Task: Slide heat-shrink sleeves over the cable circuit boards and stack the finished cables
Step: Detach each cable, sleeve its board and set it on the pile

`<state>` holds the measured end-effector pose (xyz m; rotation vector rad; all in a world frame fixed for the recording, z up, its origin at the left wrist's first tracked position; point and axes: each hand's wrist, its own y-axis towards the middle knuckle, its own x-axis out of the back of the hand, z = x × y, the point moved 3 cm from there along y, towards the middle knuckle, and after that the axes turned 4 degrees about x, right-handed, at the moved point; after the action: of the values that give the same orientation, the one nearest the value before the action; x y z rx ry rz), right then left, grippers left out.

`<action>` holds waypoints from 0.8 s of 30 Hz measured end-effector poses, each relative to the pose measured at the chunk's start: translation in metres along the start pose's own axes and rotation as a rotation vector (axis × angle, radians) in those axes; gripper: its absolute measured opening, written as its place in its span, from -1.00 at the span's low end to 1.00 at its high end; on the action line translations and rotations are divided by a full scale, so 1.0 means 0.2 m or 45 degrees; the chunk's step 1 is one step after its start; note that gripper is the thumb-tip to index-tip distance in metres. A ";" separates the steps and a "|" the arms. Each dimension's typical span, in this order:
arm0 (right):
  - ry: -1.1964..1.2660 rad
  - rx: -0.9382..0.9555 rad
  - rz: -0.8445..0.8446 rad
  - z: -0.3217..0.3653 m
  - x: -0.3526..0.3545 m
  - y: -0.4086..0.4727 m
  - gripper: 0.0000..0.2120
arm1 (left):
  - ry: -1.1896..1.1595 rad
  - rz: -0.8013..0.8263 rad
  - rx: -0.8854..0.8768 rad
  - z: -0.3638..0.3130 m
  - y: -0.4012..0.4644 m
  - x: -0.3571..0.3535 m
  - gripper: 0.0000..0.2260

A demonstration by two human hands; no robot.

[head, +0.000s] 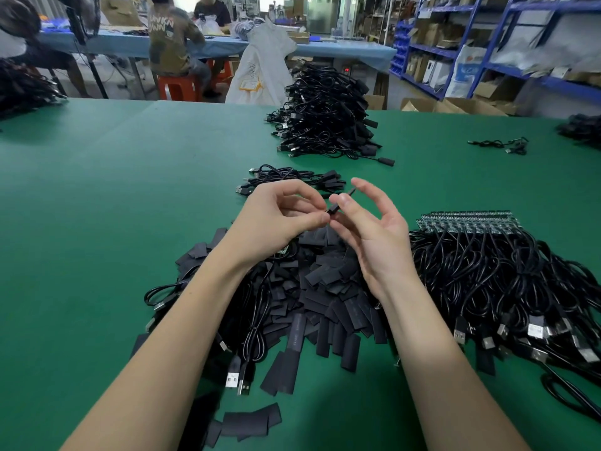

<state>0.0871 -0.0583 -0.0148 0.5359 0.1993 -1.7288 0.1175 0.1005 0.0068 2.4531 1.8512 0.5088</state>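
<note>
My left hand (279, 216) and my right hand (370, 229) meet above the green table (113, 190), both pinching one small black heat-shrink sleeve (335, 208) between fingertips. The sleeve is seen edge-on, so what is inside it cannot be told. Below my hands lies a heap of flat black sleeves (325, 297) mixed with a few loose cables (253, 349). To the right sits a bundle of unsleeved cables (504, 281) whose green circuit boards (468, 221) line up in a row. Just beyond my hands is a small stack of sleeved cables (289, 179).
A tall pile of black cables (328, 115) stands farther back on the table. A loose cable (500, 145) lies at the far right, more cable heaps at both table edges. People sit at a blue table behind; blue shelving with boxes fills the right.
</note>
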 end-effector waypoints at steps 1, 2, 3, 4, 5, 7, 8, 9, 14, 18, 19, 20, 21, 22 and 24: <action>-0.023 0.030 -0.008 0.00 0.00 0.00 -0.74 | -0.004 -0.009 0.004 0.00 0.00 0.00 -0.88; -0.037 0.052 -0.018 0.00 -0.01 0.00 -0.74 | -0.010 -0.015 0.005 0.00 0.00 0.00 -0.88; -0.040 0.065 -0.031 0.01 -0.01 -0.01 -0.75 | -0.015 -0.018 0.005 0.00 0.00 -0.01 -0.88; -0.035 0.071 -0.044 0.01 -0.01 -0.01 -0.76 | -0.017 -0.017 0.004 0.01 0.00 -0.01 -0.88; -0.026 0.070 -0.055 0.01 -0.02 -0.01 -0.77 | -0.016 -0.015 0.004 0.01 0.00 -0.01 -0.89; -0.006 0.057 -0.068 0.00 -0.02 -0.01 -0.78 | -0.019 -0.018 0.002 0.02 0.01 -0.01 -0.89; 0.001 0.049 -0.070 0.00 -0.02 -0.01 -0.78 | -0.022 -0.022 -0.001 0.02 0.01 -0.01 -0.89; 0.006 0.043 -0.070 -0.01 -0.02 -0.01 -0.78 | -0.021 -0.024 -0.003 0.02 0.01 -0.01 -0.90; 0.011 0.031 -0.070 -0.01 -0.02 -0.01 -0.78 | 0.006 -0.022 -0.001 0.03 0.01 -0.01 -0.90; 0.005 0.033 -0.078 -0.01 -0.02 -0.01 -0.78 | 0.025 -0.030 -0.004 0.02 0.01 -0.01 -0.91; 0.006 0.033 -0.085 -0.01 -0.02 -0.01 -0.78 | 0.051 -0.025 -0.003 0.02 0.01 -0.01 -0.91; 0.015 0.030 -0.102 -0.01 -0.01 -0.01 -0.79 | 0.099 -0.014 0.005 0.02 0.02 -0.01 -0.90; 0.035 0.022 -0.128 0.00 -0.01 0.00 -0.79 | 0.164 0.005 0.023 0.02 0.02 0.00 -0.89; 0.061 0.012 -0.163 0.00 0.00 0.00 -0.79 | 0.234 0.037 0.048 0.03 0.02 0.01 -0.88; 0.107 -0.006 -0.228 0.00 0.02 0.00 -0.80 | 0.344 0.118 0.105 0.05 0.02 0.03 -0.90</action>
<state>0.0873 -0.0617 -0.0154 0.6027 0.3190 -1.8800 0.1248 0.1073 -0.0005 2.6482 1.8896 0.8217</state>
